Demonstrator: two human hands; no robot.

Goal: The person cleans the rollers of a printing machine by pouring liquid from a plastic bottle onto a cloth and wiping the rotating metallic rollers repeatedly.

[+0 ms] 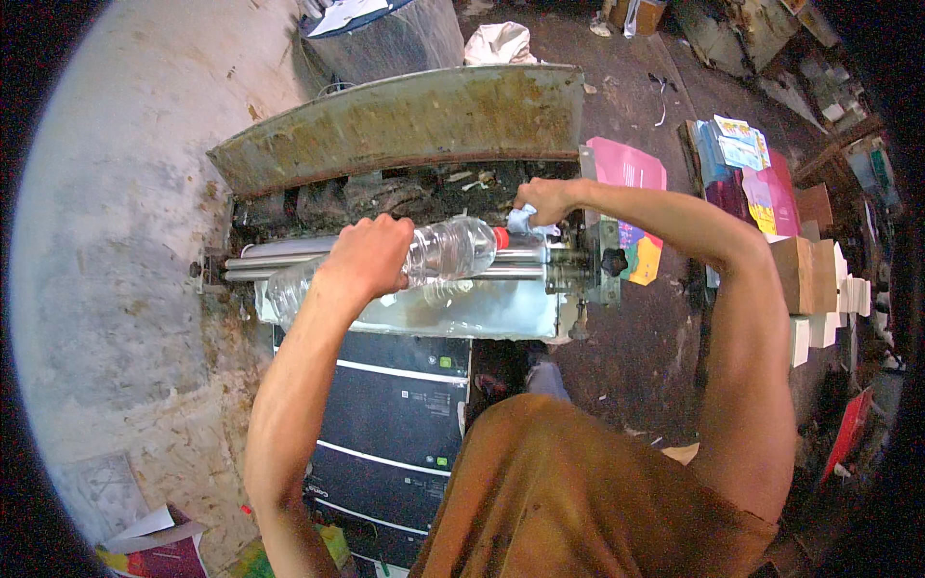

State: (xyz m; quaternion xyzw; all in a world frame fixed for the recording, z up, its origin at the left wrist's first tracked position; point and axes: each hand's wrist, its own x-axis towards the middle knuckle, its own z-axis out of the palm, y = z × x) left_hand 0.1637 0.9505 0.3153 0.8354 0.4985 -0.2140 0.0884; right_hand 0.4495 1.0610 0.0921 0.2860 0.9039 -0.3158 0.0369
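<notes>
I see the wall [125, 241] at far left, stained and flaking, with the machine butted against it. My left hand [371, 255] is clenched around a clear plastic bottle [438, 252], gripping it near the middle; the bottle lies almost level over the two steel rollers [289, 262], its base toward the wall and its red cap [501, 237] pointing right. Below the rollers sits a shiny tray [482, 313], and below that a stack of dark printed sheets [385, 424]. A rusty curved guard [405, 120] stands up behind the rollers. Further right, my right hand [544, 202] is closed on a pale blue rag [528, 223], pressed at the roller end just beside the cap. Past it is a black knob [614, 261], then coloured cartons [747, 164] stacked at the far right. Risks, as I judge them: the bottle is held tilted and squeezed, so if the cap is loose, liquid could run onto the dark sheets below and spoil them. I cannot tell whether the cap is on tight. The rag sits close to the roller gap; if the rollers turn, it could be drawn in and my fingers with it. My grip on the thin bottle wall could also slip.
</notes>
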